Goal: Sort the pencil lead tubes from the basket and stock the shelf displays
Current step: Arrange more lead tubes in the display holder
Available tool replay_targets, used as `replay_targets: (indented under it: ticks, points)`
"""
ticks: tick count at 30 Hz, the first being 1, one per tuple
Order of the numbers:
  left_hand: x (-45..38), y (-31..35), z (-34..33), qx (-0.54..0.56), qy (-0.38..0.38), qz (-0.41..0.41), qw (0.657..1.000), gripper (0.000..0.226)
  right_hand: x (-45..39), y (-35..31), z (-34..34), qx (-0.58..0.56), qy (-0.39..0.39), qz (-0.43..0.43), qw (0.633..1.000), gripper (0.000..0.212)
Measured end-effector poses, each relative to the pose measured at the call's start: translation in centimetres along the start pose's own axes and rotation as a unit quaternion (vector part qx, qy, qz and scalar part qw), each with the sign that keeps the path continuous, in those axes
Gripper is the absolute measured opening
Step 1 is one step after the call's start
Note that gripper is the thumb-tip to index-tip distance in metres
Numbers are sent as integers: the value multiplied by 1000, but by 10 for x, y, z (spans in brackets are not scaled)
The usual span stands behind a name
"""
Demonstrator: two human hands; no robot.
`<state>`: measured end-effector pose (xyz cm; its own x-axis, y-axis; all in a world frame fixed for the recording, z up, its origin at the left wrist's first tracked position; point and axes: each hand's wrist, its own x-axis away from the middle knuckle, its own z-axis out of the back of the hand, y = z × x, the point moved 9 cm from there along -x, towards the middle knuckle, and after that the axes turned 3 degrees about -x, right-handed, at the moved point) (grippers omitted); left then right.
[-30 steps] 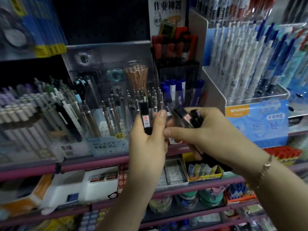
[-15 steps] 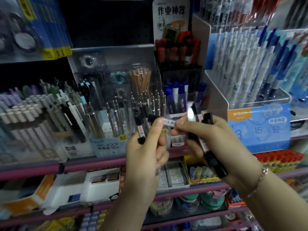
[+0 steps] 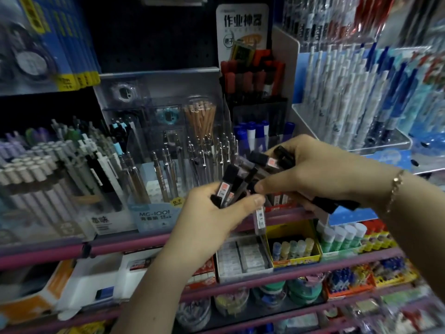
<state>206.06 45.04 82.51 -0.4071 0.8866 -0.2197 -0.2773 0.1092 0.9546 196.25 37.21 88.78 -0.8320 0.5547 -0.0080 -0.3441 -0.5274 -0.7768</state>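
The left hand (image 3: 212,210) is curling its fingers round a small fan of pencil lead tubes (image 3: 230,189), thumb pressing across them, in front of the mechanical pencil display (image 3: 159,189). Just right of it, the right hand (image 3: 310,172) is gripping more tubes — one orange-labelled tube (image 3: 267,161) poking out on top. They look light, stiff and slick — best pinched mid-barrel, not by the caps. No basket is in view.
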Motion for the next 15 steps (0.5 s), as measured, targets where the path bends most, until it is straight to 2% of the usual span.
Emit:
replay_targets:
  ticks: [3, 6, 9, 12, 15]
  points:
    - [-4, -5, 6, 4, 50, -4, 999, 32, -12, -1, 25, 100, 74, -9, 992, 22]
    - [-2, -18, 3, 14, 42, 18, 999, 31, -24, -7, 40, 215, 144, 17, 966, 22]
    - [2, -35, -3, 57, 20, 52, 997, 36, -35, 2, 33, 285, 139, 4, 948, 18]
    - [3, -46, -9, 113, -10, 73, 991, 46, -44, 11, 29, 303, 141, -7, 942, 17]
    - [4, -53, -14, 155, -35, 80, 984, 48, -51, 20, 26, 318, 144, -6, 937, 13]
